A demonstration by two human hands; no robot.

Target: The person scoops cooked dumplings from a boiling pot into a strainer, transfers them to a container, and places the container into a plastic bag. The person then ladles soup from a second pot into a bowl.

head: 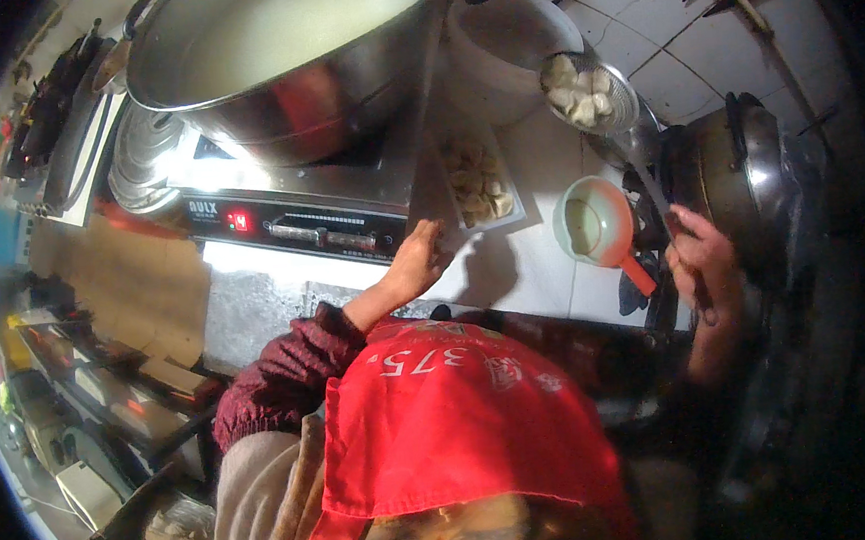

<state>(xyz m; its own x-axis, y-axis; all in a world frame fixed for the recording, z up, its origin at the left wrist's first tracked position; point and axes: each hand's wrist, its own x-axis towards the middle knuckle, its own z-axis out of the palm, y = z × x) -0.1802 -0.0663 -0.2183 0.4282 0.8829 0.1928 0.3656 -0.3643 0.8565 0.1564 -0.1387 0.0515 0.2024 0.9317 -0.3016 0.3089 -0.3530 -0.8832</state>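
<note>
My right hand [699, 259] grips the handle of a metal skimmer [589, 93], whose round perforated bowl carries several pale dumplings [583, 105]. The bowl is over the worktop, beside a large white bucket [513, 31]. My left hand [417, 263] is at the front right corner of an induction cooker [295, 238], near a rectangular tray [519, 211] of dumplings; whether its fingers hold anything cannot be told. Between the tray and my right hand stands a green and orange plastic ladle [594, 221] with some liquid in it.
A wide steel pot [279, 123] of cloudy liquid stands on the cooker. Round metal lids [143, 162] lie at its left. A dark lidded pot [735, 181] stands at the right, below a metal burner grate [733, 0]. Cardboard [133, 291] lies at the left.
</note>
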